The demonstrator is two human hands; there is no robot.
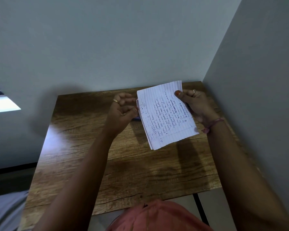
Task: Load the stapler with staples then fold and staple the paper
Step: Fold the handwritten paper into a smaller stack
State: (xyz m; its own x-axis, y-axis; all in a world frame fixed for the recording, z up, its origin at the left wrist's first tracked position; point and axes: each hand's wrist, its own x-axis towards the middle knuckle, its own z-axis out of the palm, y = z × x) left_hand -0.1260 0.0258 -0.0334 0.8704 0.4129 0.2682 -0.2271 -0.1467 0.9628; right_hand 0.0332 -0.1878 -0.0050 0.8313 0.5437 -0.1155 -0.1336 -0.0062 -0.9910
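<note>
Head view: both forearms reach up the frame over a wood-grain counter (83, 147) set in a corner between grey walls.
Paper (167, 114): folded lined sheet with handwriting, several layers visible at its lower-left edge; held in the air at right of centre, tilted, clear of the counter.
Right hand (193, 104): fingers closed on the paper's right edge, thumb on the written face, the others behind. Ring on one finger, band at the wrist.
Why held so: my judgement, a one-edge pinch keeps the layers together and leaves the left edge free to be worked.
Left hand (122, 107): at the paper's left edge, fingers loosely curled, tips near or touching the edge. Whether it grips the paper or something small, I cannot tell. Ring visible.
Stapler: not clearly seen. A small blue-purple object (137, 118) shows between the left hand and the paper, mostly hidden; it may be the stapler, unconfirmed.
Stage (judgement): fold appears done; stapling at the left edge looks like the step in hand.
Pose: both wrists raised, palms turned inward toward each other.
</note>
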